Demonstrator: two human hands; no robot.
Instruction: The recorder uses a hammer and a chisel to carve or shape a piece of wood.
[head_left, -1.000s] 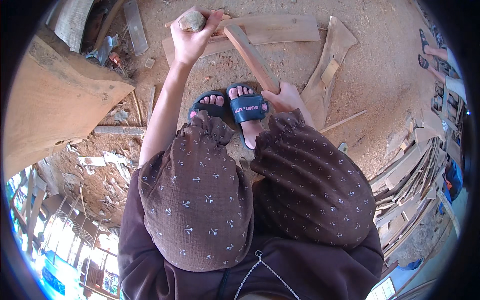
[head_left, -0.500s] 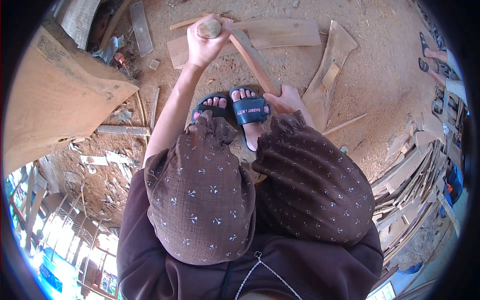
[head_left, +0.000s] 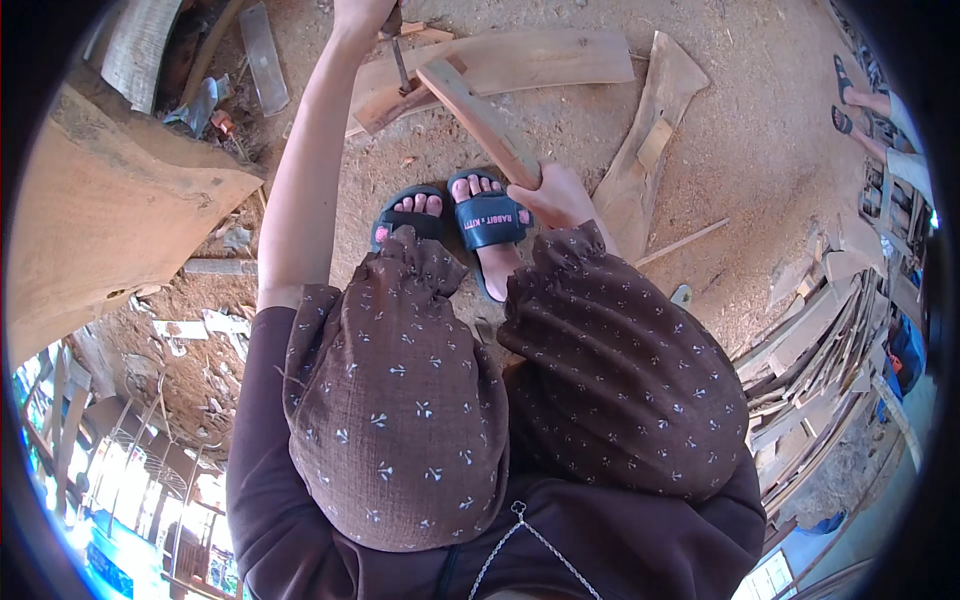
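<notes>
At the upper edge, my left hand [head_left: 362,14] is closed round the handle of a chisel-like tool, its fingers partly cut off by the edge. The tool's thin metal shaft [head_left: 402,66] points down, its tip at a reddish-brown wood strip [head_left: 385,112]. My right hand [head_left: 556,198] grips the near end of a squared wooden bar [head_left: 482,120]. That bar slants up and left, its far end close to the metal shaft. Whether bar and shaft touch I cannot tell. Behind them lies a pale curved board [head_left: 540,60] on the ground.
My sandalled feet [head_left: 490,220] are just below the bar. A forked wooden offcut [head_left: 650,130] lies right of it, with a thin stick [head_left: 685,240] nearby. A large timber slab [head_left: 130,210] stands left, stacked scrap wood [head_left: 815,350] right. Another person's feet [head_left: 850,105] show far right.
My left hand has moved up and left, uncovering the tool's metal shaft. The bar's far end has shifted left and slightly down, while my right hand has moved slightly left.
</notes>
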